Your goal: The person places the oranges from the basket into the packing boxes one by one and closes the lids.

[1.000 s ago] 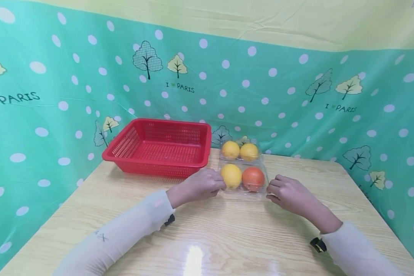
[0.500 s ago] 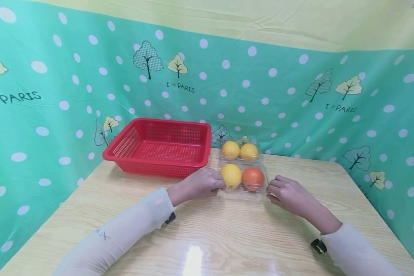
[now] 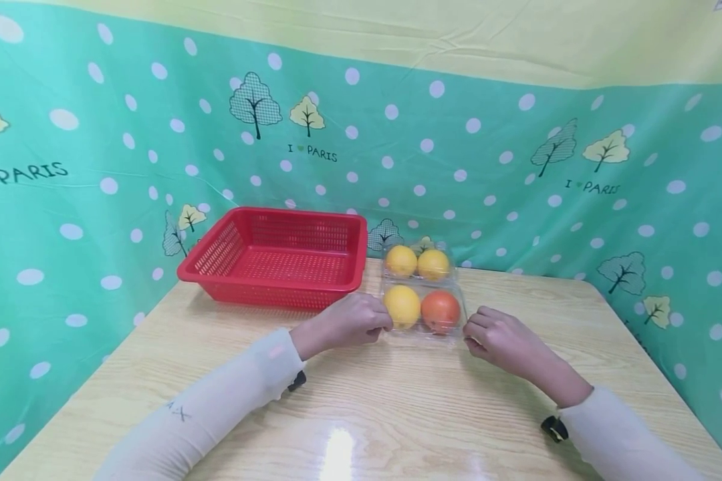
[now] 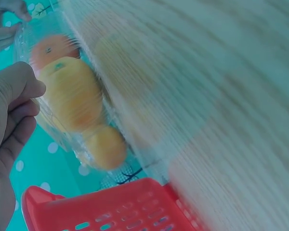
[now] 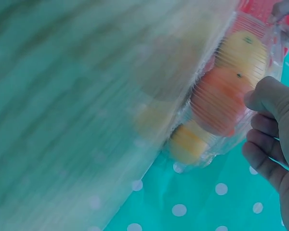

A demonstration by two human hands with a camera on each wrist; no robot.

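A clear plastic fruit container (image 3: 424, 337) lies on the table with round fruit inside. Its near half holds a yellow fruit (image 3: 402, 307) and a reddish-orange fruit (image 3: 440, 311); two smaller yellow-orange fruits (image 3: 433, 265) sit in the far half. My left hand (image 3: 355, 322) pinches the container's near left corner between thumb and curled fingers, seen also in the left wrist view. At the near right corner, my right hand (image 3: 498, 337) pinches the edge with thumb and forefinger; the right wrist view shows its other fingers curled below.
A red perforated plastic basket (image 3: 277, 294) stands left of the container, with nothing visible in it. The light wood table (image 3: 397, 414) runs up to a green dotted cloth (image 3: 499, 153) behind and at both sides.
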